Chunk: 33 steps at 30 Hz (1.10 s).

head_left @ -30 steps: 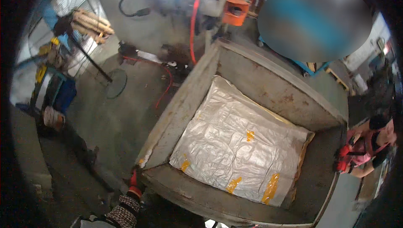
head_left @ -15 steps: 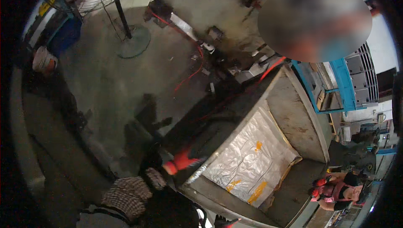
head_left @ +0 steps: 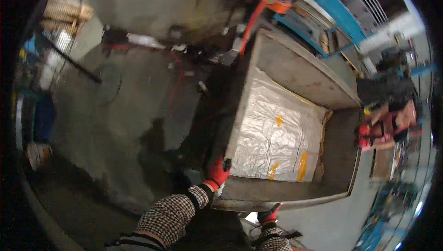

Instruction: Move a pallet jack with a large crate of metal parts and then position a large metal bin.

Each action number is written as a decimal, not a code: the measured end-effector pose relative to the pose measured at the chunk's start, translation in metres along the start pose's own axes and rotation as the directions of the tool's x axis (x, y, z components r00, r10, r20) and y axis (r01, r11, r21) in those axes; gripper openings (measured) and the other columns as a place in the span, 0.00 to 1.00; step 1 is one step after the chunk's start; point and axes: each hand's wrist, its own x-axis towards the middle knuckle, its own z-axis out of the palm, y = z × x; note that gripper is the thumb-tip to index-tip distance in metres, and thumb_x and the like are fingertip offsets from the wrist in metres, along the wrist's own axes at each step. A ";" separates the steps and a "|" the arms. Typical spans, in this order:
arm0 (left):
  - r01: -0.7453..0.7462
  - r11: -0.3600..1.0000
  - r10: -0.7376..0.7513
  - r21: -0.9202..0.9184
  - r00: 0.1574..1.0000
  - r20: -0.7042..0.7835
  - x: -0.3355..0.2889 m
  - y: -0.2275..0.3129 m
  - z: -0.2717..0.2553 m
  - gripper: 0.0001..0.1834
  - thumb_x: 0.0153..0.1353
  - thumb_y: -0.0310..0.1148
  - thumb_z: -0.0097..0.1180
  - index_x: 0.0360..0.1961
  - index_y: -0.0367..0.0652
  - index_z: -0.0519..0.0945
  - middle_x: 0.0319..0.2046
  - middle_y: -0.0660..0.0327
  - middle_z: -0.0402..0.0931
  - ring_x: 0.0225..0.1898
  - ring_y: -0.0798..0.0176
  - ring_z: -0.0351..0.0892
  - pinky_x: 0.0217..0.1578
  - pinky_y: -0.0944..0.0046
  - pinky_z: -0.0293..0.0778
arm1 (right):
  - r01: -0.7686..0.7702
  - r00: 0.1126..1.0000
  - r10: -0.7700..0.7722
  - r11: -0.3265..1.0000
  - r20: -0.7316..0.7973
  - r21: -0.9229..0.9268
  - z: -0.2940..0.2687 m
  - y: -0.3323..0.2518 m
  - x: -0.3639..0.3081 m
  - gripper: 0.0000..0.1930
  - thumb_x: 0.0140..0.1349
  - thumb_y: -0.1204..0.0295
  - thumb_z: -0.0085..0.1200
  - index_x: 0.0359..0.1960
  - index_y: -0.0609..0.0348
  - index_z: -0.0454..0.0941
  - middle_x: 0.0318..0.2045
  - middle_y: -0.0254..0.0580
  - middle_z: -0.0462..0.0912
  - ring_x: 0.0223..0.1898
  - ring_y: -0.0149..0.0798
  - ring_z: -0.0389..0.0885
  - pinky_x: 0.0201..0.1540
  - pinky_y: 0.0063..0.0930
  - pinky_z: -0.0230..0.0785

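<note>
A large grey metal bin with high walls stands in front of me, turned at an angle. On its floor lies a flat bundle wrapped in silvery plastic film, with strips of orange tape on it. My left hand, in a red and black glove, is closed over the bin's left rim near the close corner. At the near rim, my right hand, gloved alike, holds the outer edge with its fingers partly hidden. Both forearms wear checked sleeves.
Past the bin stands a blue metal frame with boards and an orange thing in it. A person in red gloves is by the bin's right side. A dark pole, scraps and a red cable lie to the left; a bucket sits far left.
My left hand has come onto the bin's left rim from just beside it. My right hand has risen to the near rim. The view has turned, shifting the surroundings.
</note>
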 end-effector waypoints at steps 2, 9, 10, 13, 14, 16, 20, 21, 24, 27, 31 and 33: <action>0.002 1.000 -0.002 0.002 0.998 -0.070 -0.006 0.027 0.003 0.33 0.47 0.42 0.56 0.52 0.37 0.61 0.45 0.42 0.67 0.47 0.44 0.66 0.47 0.55 0.64 | -0.146 0.982 0.142 0.989 -0.121 -0.022 0.002 -0.041 -0.030 0.38 0.52 0.36 0.34 0.54 0.56 0.61 0.51 0.44 0.68 0.51 0.42 0.66 0.55 0.36 0.56; 0.079 0.974 -0.045 0.214 0.986 -0.159 -0.042 0.115 0.041 0.41 0.44 0.45 0.59 0.56 0.37 0.57 0.53 0.43 0.59 0.56 0.47 0.58 0.54 0.56 0.57 | -0.129 0.967 0.253 0.417 -0.021 -0.900 -0.289 -0.161 -0.026 0.41 0.48 0.42 0.49 0.54 0.65 0.60 0.36 0.50 0.77 0.41 0.43 0.74 0.47 0.34 0.61; 0.088 0.964 -0.042 0.251 0.982 -0.184 -0.048 0.138 0.044 0.42 0.44 0.46 0.59 0.57 0.37 0.57 0.54 0.43 0.58 0.56 0.46 0.57 0.55 0.55 0.56 | -0.191 0.982 0.085 0.443 -0.171 -0.876 -0.299 -0.188 -0.028 0.39 0.49 0.44 0.49 0.53 0.64 0.60 0.35 0.50 0.77 0.38 0.41 0.75 0.44 0.34 0.63; 0.105 0.918 0.050 0.383 0.926 -0.373 -0.098 0.187 0.068 0.44 0.44 0.47 0.60 0.57 0.32 0.55 0.55 0.41 0.55 0.58 0.45 0.53 0.57 0.56 0.51 | -0.143 0.938 -0.195 0.531 -0.285 -0.835 -0.373 -0.268 -0.021 0.23 0.52 0.52 0.50 0.29 0.64 0.74 0.20 0.41 0.77 0.20 0.36 0.73 0.25 0.32 0.65; 0.155 0.878 0.059 0.453 0.903 -0.425 -0.110 0.201 0.073 0.45 0.45 0.47 0.59 0.57 0.31 0.54 0.55 0.40 0.55 0.58 0.44 0.52 0.58 0.56 0.50 | 0.211 0.928 -0.371 0.476 0.023 -0.854 -0.389 -0.279 -0.022 0.22 0.52 0.52 0.50 0.27 0.62 0.75 0.20 0.41 0.78 0.19 0.35 0.72 0.25 0.32 0.65; 0.100 0.862 0.109 0.498 0.922 -0.373 -0.134 0.249 0.100 0.44 0.45 0.46 0.59 0.57 0.31 0.54 0.55 0.40 0.54 0.59 0.45 0.52 0.58 0.56 0.49 | -0.135 0.925 -0.288 0.361 -0.248 -0.923 -0.412 -0.315 -0.011 0.22 0.50 0.52 0.50 0.29 0.64 0.76 0.26 0.51 0.79 0.27 0.43 0.78 0.32 0.34 0.68; -0.194 0.891 0.315 0.409 0.916 -0.250 -0.133 0.250 0.149 0.42 0.48 0.43 0.58 0.58 0.32 0.53 0.57 0.42 0.52 0.59 0.47 0.51 0.59 0.55 0.48 | -0.267 0.811 -0.294 0.584 -0.506 -0.767 -0.530 -0.325 0.034 0.19 0.51 0.57 0.46 0.34 0.62 0.75 0.36 0.55 0.76 0.41 0.54 0.73 0.44 0.42 0.65; -0.204 0.883 0.322 0.423 0.919 -0.229 -0.139 0.253 0.149 0.42 0.48 0.43 0.58 0.58 0.32 0.53 0.57 0.42 0.52 0.59 0.47 0.51 0.59 0.55 0.48 | -0.280 0.807 -0.276 0.598 -0.521 -0.751 -0.534 -0.324 0.026 0.19 0.51 0.57 0.46 0.34 0.62 0.75 0.36 0.55 0.76 0.41 0.54 0.73 0.44 0.42 0.65; -0.004 0.936 0.133 0.352 0.930 -0.344 -0.146 0.249 0.136 0.40 0.52 0.44 0.54 0.58 0.31 0.52 0.58 0.44 0.51 0.60 0.48 0.51 0.59 0.57 0.48 | -0.347 0.818 -0.337 0.357 -0.466 -0.867 -0.491 -0.360 0.013 0.23 0.51 0.59 0.46 0.47 0.59 0.70 0.46 0.55 0.71 0.48 0.53 0.69 0.50 0.39 0.62; 0.185 0.903 0.044 0.388 0.859 -0.511 -0.141 0.197 0.086 0.39 0.54 0.49 0.50 0.57 0.29 0.54 0.58 0.45 0.52 0.60 0.49 0.51 0.58 0.58 0.49 | -0.435 0.802 -0.275 0.340 -0.530 -0.834 -0.490 -0.366 0.007 0.25 0.50 0.59 0.47 0.48 0.59 0.69 0.48 0.55 0.69 0.51 0.52 0.67 0.53 0.38 0.60; 0.330 0.923 -0.203 0.197 0.854 -0.479 -0.139 0.236 0.100 0.36 0.54 0.49 0.49 0.54 0.28 0.60 0.56 0.44 0.57 0.58 0.49 0.56 0.56 0.57 0.53 | -0.523 0.851 -0.092 -0.045 -0.517 -0.851 -0.650 -0.336 0.028 0.25 0.51 0.52 0.42 0.46 0.52 0.71 0.49 0.53 0.69 0.52 0.51 0.66 0.53 0.35 0.60; 0.362 0.830 -0.079 0.424 0.829 -0.553 -0.160 0.265 0.085 0.35 0.55 0.48 0.49 0.54 0.29 0.60 0.55 0.44 0.58 0.57 0.50 0.58 0.55 0.58 0.55 | -0.466 0.880 0.103 -0.001 -0.464 -0.885 -0.647 -0.334 0.044 0.24 0.51 0.52 0.43 0.46 0.52 0.71 0.49 0.51 0.69 0.51 0.50 0.67 0.52 0.36 0.61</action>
